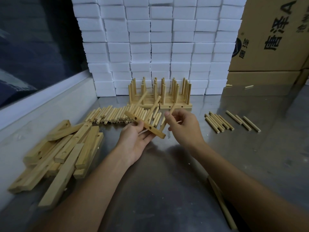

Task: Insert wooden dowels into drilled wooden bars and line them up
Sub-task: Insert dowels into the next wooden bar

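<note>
My left hand [133,141] holds a drilled wooden bar [145,125] from below, above the metal table, with two dowels [153,106] standing in it. My right hand [182,126] pinches a third dowel [168,117] over the bar's near end. Finished bars with upright dowels [158,94] stand lined up at the back, against the white blocks. Loose dowels [117,114] lie in a heap behind my hands. Empty drilled bars [63,151] are piled at the left.
More loose dowels [219,122] lie at the right, and three others [242,120] further right. A wall of white foam blocks [155,47] closes the back. Cardboard boxes [270,39] stand at the back right. A raised ledge [41,101] borders the metal table [167,173] on the left.
</note>
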### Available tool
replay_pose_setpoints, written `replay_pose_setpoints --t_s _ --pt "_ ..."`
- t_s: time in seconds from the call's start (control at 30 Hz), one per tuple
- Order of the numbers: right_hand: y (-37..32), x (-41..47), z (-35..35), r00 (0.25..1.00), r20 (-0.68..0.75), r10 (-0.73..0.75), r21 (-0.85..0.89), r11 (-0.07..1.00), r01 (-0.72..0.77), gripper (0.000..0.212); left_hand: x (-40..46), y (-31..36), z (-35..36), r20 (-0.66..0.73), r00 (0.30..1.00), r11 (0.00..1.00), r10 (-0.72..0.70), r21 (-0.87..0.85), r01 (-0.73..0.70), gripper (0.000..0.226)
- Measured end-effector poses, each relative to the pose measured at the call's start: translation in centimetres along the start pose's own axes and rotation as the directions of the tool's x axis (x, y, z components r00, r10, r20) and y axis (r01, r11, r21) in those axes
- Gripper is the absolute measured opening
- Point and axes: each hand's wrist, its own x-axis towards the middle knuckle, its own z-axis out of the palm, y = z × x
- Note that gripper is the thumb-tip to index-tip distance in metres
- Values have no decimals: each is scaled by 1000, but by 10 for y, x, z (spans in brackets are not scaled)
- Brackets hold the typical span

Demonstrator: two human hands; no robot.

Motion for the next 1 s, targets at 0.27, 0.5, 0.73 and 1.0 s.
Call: replay_pose_setpoints --t_s 0.27,0.5,0.73,1.0 --pt "6 -2 -2 979 202 21 -130 991 5 21 -1 0 -1 50 995 997 83 -2 -83 30" --pt "8 2 -7 977 211 40 -140 990 -10 10 -3 -2 0 40 989 975 146 161 -150 22" --pt "20 24 -36 995 89 49 -292 956 -21 6 0 -2 -5 -151 918 811 367 536 -236 18" --pt "48 78 -82 994 -45 96 -400 911 -106 18 4 -20 -2 135 890 295 436 912 -283 13"
